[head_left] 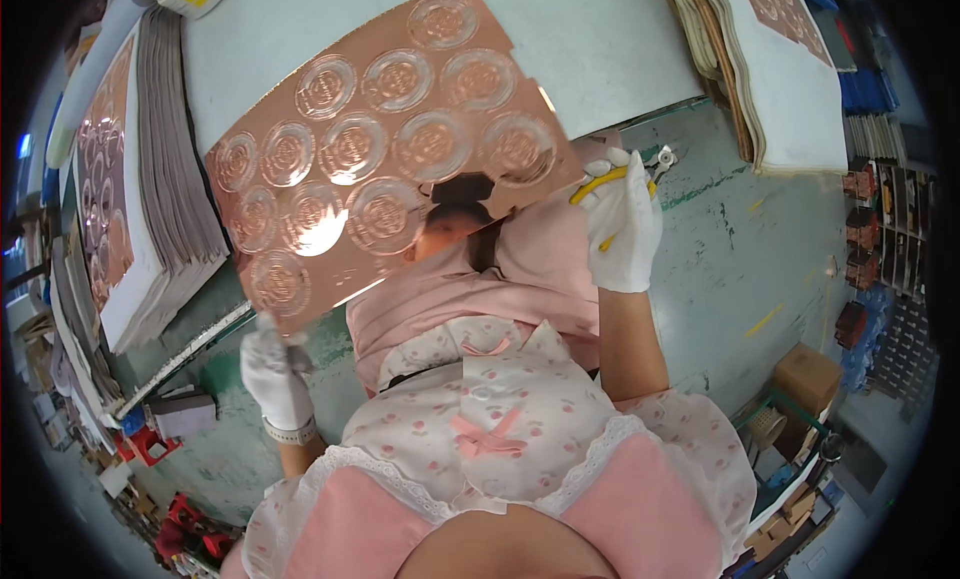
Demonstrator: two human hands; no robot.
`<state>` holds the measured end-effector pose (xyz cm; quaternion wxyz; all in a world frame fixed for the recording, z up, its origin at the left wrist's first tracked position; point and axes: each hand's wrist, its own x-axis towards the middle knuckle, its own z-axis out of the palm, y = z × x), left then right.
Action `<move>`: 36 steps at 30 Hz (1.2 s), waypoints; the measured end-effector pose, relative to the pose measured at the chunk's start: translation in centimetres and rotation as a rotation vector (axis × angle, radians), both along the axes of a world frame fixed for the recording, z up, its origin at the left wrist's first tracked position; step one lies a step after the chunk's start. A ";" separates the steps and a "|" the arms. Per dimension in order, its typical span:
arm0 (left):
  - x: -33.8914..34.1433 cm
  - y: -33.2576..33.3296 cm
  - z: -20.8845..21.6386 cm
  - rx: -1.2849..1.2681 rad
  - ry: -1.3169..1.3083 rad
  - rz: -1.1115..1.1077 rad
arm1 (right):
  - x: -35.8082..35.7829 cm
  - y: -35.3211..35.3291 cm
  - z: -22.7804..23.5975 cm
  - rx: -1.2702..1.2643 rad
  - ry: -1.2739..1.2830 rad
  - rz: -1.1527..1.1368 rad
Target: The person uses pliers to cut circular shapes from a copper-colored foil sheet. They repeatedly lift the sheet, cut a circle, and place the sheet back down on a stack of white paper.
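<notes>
A shiny copper-coloured sheet with several rows of embossed round medallions is held tilted above the white worktable's near edge. My left hand, in a white glove, has its fingers closed on the sheet's lower left corner. At the sheet's right edge, my white-gloved right hand is wrapped round yellow-handled pliers, whose metal head points away to the right. Whether the right fingers also pinch the sheet cannot be made out. The polished surface mirrors part of my clothing.
On the left stands a thick stack of grey layers, with another embossed copper sheet beside it. A second stack lies at the far right of the white table. A cardboard box and red stools stand lower down.
</notes>
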<state>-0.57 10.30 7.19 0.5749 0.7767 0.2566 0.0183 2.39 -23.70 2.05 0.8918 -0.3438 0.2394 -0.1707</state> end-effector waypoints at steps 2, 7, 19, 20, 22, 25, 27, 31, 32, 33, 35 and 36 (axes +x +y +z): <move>0.7 0.4 0.2 0.099 -0.130 0.070 | 0.1 0.3 0.5 -0.020 0.045 0.030; 1.6 1.9 -0.5 0.098 -0.253 0.124 | -0.6 2.1 1.4 -0.090 0.169 0.084; -0.1 -4.8 -5.9 -0.303 0.335 -0.694 | -1.6 3.5 2.0 -0.304 0.200 0.175; 1.9 -7.0 -4.9 -0.374 0.353 -0.887 | -1.7 3.6 1.9 -0.369 0.235 0.136; 3.6 -10.2 -4.5 -0.663 0.184 -1.010 | -2.0 3.5 1.8 -0.481 0.299 0.060; 4.4 -13.6 -3.2 -0.784 0.331 -0.744 | -2.9 2.7 1.2 -0.516 0.263 0.002; 5.5 -15.0 -2.6 -0.801 0.493 -0.644 | -3.4 1.5 0.4 -0.496 0.247 -0.021; 5.9 -13.9 -3.1 -0.793 0.791 -1.063 | -3.3 -0.6 0.2 -0.393 0.193 -0.070; 5.4 -14.0 -2.9 -0.669 0.887 -1.150 | -3.1 -0.8 0.5 -0.368 0.217 -0.111; 5.1 -14.2 -2.4 -0.540 0.979 -1.232 | -2.8 -1.0 0.7 -0.342 0.241 -0.150; 5.7 -13.8 -1.8 -0.589 1.029 -1.302 | -2.1 -1.1 1.1 -0.336 0.201 -0.157; 5.8 -13.3 -1.8 -0.599 1.074 -1.296 | -1.8 -1.0 1.2 -0.334 0.181 -0.161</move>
